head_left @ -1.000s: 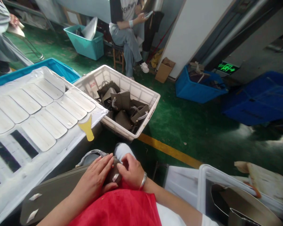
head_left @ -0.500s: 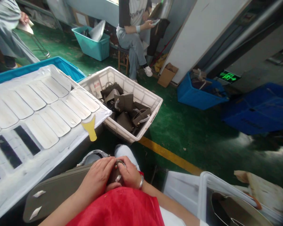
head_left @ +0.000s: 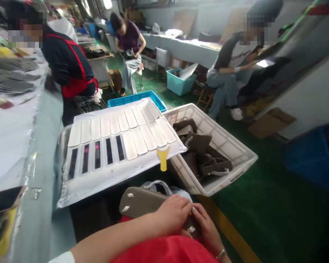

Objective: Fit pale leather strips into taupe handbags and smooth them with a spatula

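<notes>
A taupe-brown handbag [head_left: 145,200] lies across my lap, its smooth flat panel with two small white tabs facing up at the left. A pale wrapped handle [head_left: 160,185] shows behind it. My left hand [head_left: 174,213] is closed over the bag's right end, fingers bent. Opposite it, my right hand [head_left: 207,224] grips the same end, thumb close to a small shiny fitting. Another white tab lies between the hands. What the fingertips do beneath is hidden.
A white-covered board [head_left: 84,190] with rows of pale rounded pieces stands ahead, a yellow piece [head_left: 163,159] at its edge. Beyond it, a white crate [head_left: 235,160] holds several brown bags. Three people sit around, and a long table [head_left: 5,146] runs along the left.
My view has swung left and up, bringing in the left table and more co-workers. Both hands stay on the end of the handbag.
</notes>
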`<state>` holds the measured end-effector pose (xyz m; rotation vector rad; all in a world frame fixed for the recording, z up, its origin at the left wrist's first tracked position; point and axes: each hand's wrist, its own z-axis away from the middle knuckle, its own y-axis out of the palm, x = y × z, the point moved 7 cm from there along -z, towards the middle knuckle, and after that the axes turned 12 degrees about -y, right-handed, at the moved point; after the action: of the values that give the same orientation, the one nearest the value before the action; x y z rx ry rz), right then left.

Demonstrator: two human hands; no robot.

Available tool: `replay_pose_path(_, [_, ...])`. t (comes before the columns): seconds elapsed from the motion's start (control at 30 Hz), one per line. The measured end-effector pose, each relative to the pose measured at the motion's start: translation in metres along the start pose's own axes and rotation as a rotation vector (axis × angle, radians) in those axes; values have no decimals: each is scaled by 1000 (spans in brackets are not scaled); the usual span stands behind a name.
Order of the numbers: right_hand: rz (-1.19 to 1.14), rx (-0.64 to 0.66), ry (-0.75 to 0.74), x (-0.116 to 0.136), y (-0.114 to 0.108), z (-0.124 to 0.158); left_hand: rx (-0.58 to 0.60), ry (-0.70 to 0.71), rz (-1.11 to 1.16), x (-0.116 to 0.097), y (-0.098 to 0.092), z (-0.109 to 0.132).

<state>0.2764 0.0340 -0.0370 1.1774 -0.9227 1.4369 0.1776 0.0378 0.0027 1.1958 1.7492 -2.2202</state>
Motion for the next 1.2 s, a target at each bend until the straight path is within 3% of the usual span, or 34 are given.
replay_pose_path(0.1, [-44, 78, 96, -8, -2, 3, -169, -28, 71, 9, -51, 35])
replay_pose_path(0.17, [100, 97, 101, -4, -9, 2, -376, -305, 130, 46, -93, 75])
replay_pose_path(0.23, [402, 42, -75, 18, -14, -4, -554, -637, 231, 92, -122, 127])
replay_pose_path(0.3, [740, 4, -381, 53, 4, -8, -572, -862, 369, 128, -126, 168])
replay_pose_path(0.33, [879, 35, -533, 67, 24, -7, -549, -923, 461, 140, -121, 181])
replay_pose_path(0.4, [1054, 217, -748, 79, 78, -6, -469, -971, 657, 151, -107, 192])
replay_pose_path(0.5, [1144, 518, -810, 66, 150, -9, -381, -961, 840, 147, -89, 187])
replay_pose_path(0.6, [1192, 607, -670, 45, 181, -20, -355, -912, 821, 142, -88, 175])
replay_pose_path(0.7, [1199, 597, -617, 38, 183, -25, -306, -867, 757, 143, -92, 165])
replay_pose_path(0.83, [1161, 581, -674, 43, 178, -22, -273, -787, 818, 138, -99, 154])
replay_pose_path(1.0, [1054, 537, -783, 55, 176, -19, -229, -693, 951, 117, -110, 128])
replay_pose_path(1.13, [929, 585, -850, 64, 174, -14, -188, -607, 902, 101, -119, 101])
replay_pose_path(1.2, [884, 547, -845, 67, 168, -14, -165, -588, 886, 94, -121, 90])
